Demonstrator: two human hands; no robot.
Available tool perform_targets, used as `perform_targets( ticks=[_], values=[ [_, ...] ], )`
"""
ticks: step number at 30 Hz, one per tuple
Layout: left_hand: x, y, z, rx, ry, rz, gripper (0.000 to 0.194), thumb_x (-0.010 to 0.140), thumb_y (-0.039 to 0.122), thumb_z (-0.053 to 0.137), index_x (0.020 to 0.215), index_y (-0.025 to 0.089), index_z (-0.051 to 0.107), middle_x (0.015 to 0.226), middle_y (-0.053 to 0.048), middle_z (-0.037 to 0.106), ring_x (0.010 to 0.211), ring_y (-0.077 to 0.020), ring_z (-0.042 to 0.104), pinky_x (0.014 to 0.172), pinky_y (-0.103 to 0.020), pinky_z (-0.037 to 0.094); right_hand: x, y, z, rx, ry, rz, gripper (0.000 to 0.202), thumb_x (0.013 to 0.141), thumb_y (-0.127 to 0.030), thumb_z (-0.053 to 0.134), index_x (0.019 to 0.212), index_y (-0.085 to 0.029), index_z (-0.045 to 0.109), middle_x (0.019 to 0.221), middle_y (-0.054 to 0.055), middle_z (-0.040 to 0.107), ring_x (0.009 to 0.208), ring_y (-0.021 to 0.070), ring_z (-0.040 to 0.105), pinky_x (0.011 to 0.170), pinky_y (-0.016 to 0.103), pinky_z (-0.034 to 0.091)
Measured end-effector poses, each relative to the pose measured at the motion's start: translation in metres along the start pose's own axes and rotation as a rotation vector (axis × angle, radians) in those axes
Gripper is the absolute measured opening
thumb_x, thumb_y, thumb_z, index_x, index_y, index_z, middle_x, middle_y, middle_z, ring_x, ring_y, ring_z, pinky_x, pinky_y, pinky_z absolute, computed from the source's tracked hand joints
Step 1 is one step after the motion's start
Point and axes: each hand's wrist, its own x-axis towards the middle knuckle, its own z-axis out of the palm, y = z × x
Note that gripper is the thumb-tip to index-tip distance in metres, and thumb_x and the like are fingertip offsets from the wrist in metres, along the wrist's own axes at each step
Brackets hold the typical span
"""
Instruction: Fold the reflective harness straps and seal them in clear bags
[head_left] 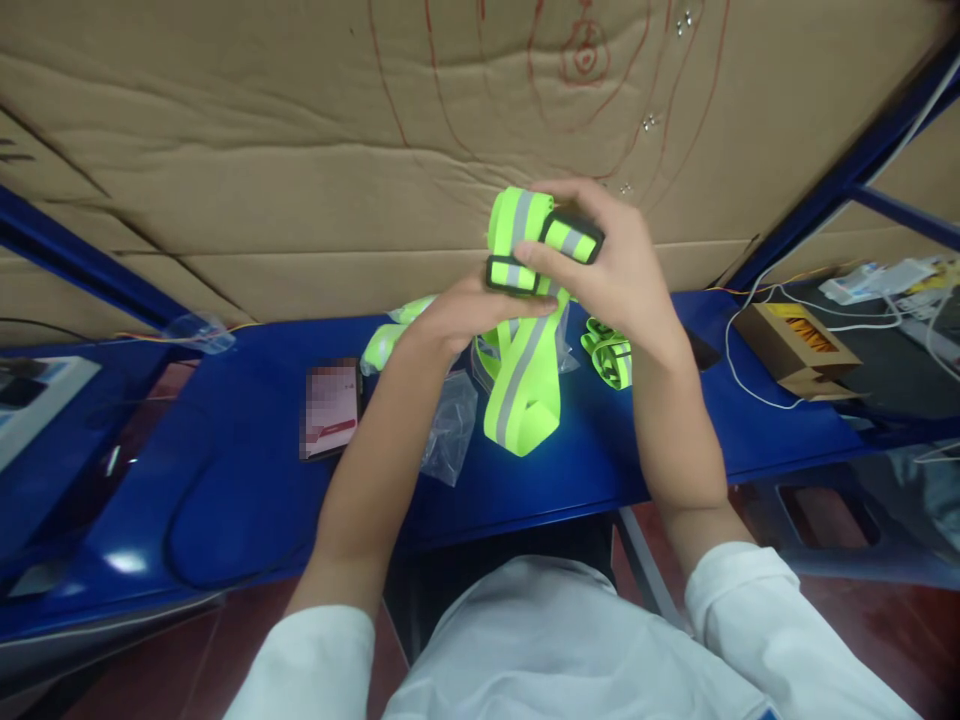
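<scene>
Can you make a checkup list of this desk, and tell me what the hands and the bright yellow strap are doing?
Surface: blue table, glossy, with glare spots.
Job's things: neon yellow strap with a grey stripe, held up over the table; its loop hangs down; black buckles sit at the top.
Clutter: clear bags, more straps, a blurred card, a small open box.
Grips: left hand holds the strap from below; right hand pinches the buckles from above.
Cables: white cable by the box; dark cable looped on the table.
Surroundings: cardboard wall with red lines; blue frame.
</scene>
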Motion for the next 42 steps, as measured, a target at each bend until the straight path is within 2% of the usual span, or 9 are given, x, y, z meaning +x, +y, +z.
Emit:
perform_targets(
  ticks=[6, 11, 17, 23, 27, 31, 35, 40, 42],
  values=[
    [-0.010, 0.016, 0.002, -0.047, -0.152, -0.025, 0.060, 0.068, 0.033, 0.098, 0.122, 0.019, 0.076, 0.129, -0.010, 0.077, 0.120, -0.0330, 0.072, 0.105, -0.046, 0.059, 0.010, 0.022, 0.003, 0.331, 0.087, 0.198, 0.035, 0.081, -0.046, 0.085, 0.108, -0.029, 0.071, 0.113, 0.002, 0.076, 0.106, 0.0239, 0.074, 0.096, 0.038, 0.064],
    [-0.015, 0.019, 0.012, -0.194, -0.235, -0.091, 0.056, 0.073, 0.029, 0.094, 0.124, 0.016, 0.075, 0.128, -0.013, 0.077, 0.121, -0.0360, 0.073, 0.106, -0.050, 0.059, 0.014, 0.030, 0.008, 0.329, 0.102, 0.273, 0.039, 0.082, -0.050, 0.080, 0.113, -0.032, 0.065, 0.107, 0.000, 0.076, 0.096, 0.0240, 0.075, 0.079, 0.037, 0.066],
    [-0.006, 0.002, 0.032, -0.343, -0.222, -0.164, 0.046, 0.071, 0.028, 0.093, 0.111, 0.015, 0.077, 0.110, -0.012, 0.081, 0.105, -0.0348, 0.078, 0.099, -0.051, 0.063, 0.012, 0.026, -0.002, 0.077, 0.142, 0.206, 0.035, 0.084, -0.053, 0.075, 0.113, -0.038, 0.062, 0.121, -0.002, 0.073, 0.117, 0.0263, 0.071, 0.090, 0.040, 0.066],
    [-0.016, 0.012, 0.034, -0.269, -0.202, -0.132, 0.050, 0.074, 0.043, 0.094, 0.114, 0.018, 0.076, 0.110, -0.008, 0.080, 0.108, -0.0325, 0.076, 0.100, -0.049, 0.061, 0.006, 0.011, -0.006, 0.055, 0.151, 0.106, 0.026, 0.088, -0.050, 0.076, 0.106, -0.037, 0.062, 0.115, -0.003, 0.073, 0.103, 0.0223, 0.071, 0.090, 0.035, 0.063],
    [-0.013, 0.012, 0.026, -0.072, -0.115, 0.004, 0.058, 0.070, 0.034, 0.096, 0.122, 0.019, 0.074, 0.129, -0.009, 0.076, 0.123, -0.0342, 0.070, 0.108, -0.049, 0.057, 0.002, 0.004, -0.005, 0.119, 0.147, -0.054, 0.022, 0.088, -0.037, 0.079, 0.104, -0.029, 0.065, 0.112, -0.001, 0.071, 0.096, 0.0188, 0.068, 0.095, 0.033, 0.059],
    [-0.011, 0.011, 0.017, -0.036, -0.194, 0.030, 0.057, 0.071, 0.032, 0.094, 0.122, 0.018, 0.074, 0.122, -0.013, 0.078, 0.117, -0.0363, 0.073, 0.105, -0.049, 0.058, 0.003, 0.007, -0.004, 0.313, 0.129, 0.029, 0.028, 0.085, -0.038, 0.083, 0.104, -0.028, 0.066, 0.097, -0.002, 0.070, 0.085, 0.0189, 0.069, 0.080, 0.033, 0.060],
    [-0.018, 0.020, 0.012, -0.015, -0.342, 0.011, 0.043, 0.079, 0.042, 0.089, 0.112, 0.017, 0.077, 0.103, -0.013, 0.081, 0.096, -0.0344, 0.078, 0.090, -0.048, 0.063, 0.008, 0.016, -0.002, 0.358, 0.013, 0.228, 0.031, 0.084, -0.048, 0.082, 0.104, -0.031, 0.066, 0.104, -0.001, 0.073, 0.096, 0.0221, 0.074, 0.084, 0.035, 0.064],
    [-0.021, 0.026, 0.008, -0.010, -0.311, -0.017, 0.041, 0.075, 0.045, 0.091, 0.101, 0.016, 0.079, 0.092, -0.013, 0.080, 0.087, -0.0353, 0.078, 0.086, -0.050, 0.064, 0.007, 0.016, 0.002, 0.050, 0.196, 0.004, 0.026, 0.092, -0.052, 0.075, 0.105, -0.031, 0.066, 0.123, 0.001, 0.072, 0.124, 0.0245, 0.068, 0.106, 0.038, 0.058],
    [-0.021, 0.026, 0.005, -0.021, -0.279, -0.015, 0.042, 0.073, 0.045, 0.092, 0.101, 0.016, 0.079, 0.092, -0.013, 0.080, 0.086, -0.0359, 0.078, 0.085, -0.052, 0.064, 0.004, 0.010, 0.002, -0.078, 0.145, -0.054, 0.026, 0.103, -0.057, 0.057, 0.110, -0.035, 0.069, 0.129, 0.000, 0.072, 0.130, 0.0238, 0.065, 0.113, 0.038, 0.054]
  ],
)
